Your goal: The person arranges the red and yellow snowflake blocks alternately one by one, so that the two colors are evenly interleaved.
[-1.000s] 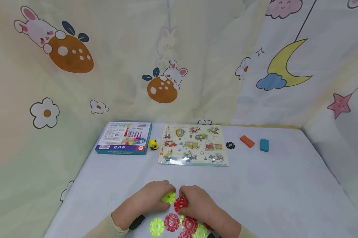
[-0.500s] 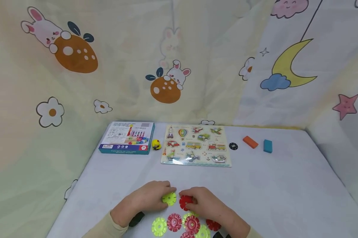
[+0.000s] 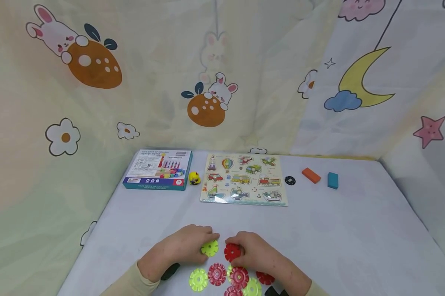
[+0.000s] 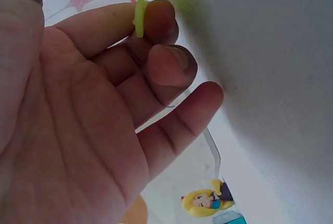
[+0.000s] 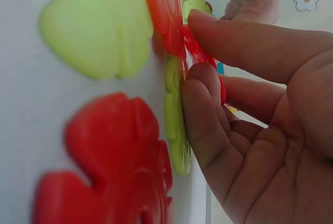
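Note:
In the head view my left hand [image 3: 187, 244] pinches a yellow-green notched plastic disc [image 3: 209, 248] at the near part of the table. That disc [image 4: 139, 10] appears edge-on at the fingertips in the left wrist view. My right hand [image 3: 257, 253] holds a red notched disc [image 3: 232, 251] between thumb and fingers, a small gap from the yellow-green one. Its rim [image 5: 197, 47] shows between thumb and fingers in the right wrist view. Below the hands lie several more discs, among them a yellow-green disc [image 3: 198, 280] and a pinkish-red disc [image 3: 216, 274]; some overlap.
Along the back stand a boxed toy set [image 3: 157, 169], a small yellow figure [image 3: 194, 178], a wooden vehicle puzzle board [image 3: 244, 179], a black round piece [image 3: 290, 180], an orange block [image 3: 311, 175] and a blue block [image 3: 332, 180]. Printed fabric walls [image 3: 267, 102] surround the white tabletop.
The right hand has drawn slightly right with the red disc, widening the gap to the yellow-green one. Both hands keep their discs. The head view has shifted a little.

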